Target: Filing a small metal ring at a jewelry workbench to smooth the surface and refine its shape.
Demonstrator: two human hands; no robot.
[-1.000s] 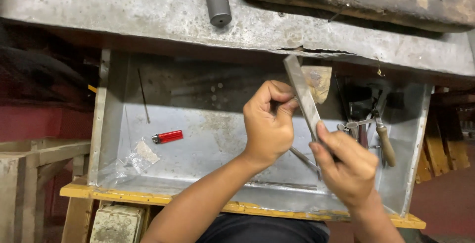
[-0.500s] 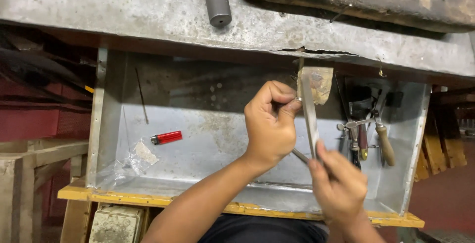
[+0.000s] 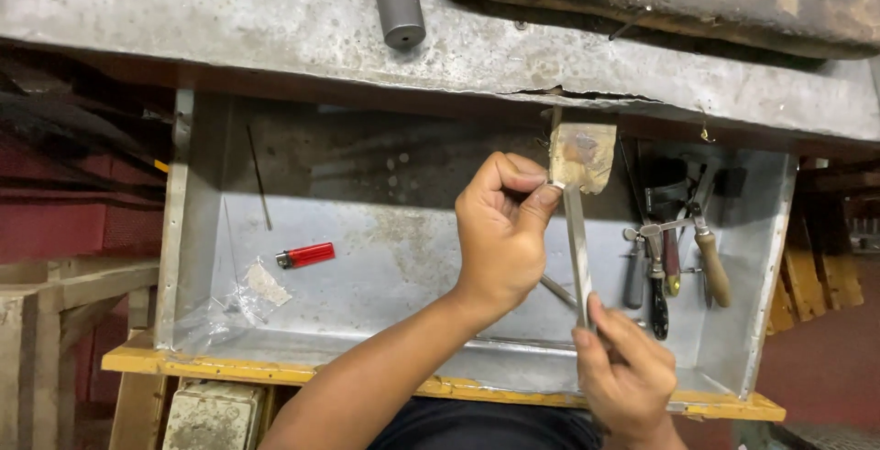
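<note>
The left hand (image 3: pixel 500 235) pinched something too small to make out against a small wooden peg (image 3: pixel 582 155) under the bench edge. The right hand (image 3: pixel 628 381) gripped the near end of a flat metal file (image 3: pixel 577 253), which stood over the open metal drawer (image 3: pixel 188 248). The file looked stiff, thin and light, best held at its ends. Inside the drawer lay a red lighter (image 3: pixel 305 255) at left and wooden-handled tools (image 3: pixel 710 267) at right.

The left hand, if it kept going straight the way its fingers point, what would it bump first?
Probably the small tan block just past the left hand's fingertips, where the flat metal file meets it. Depth is hard to judge.
</note>
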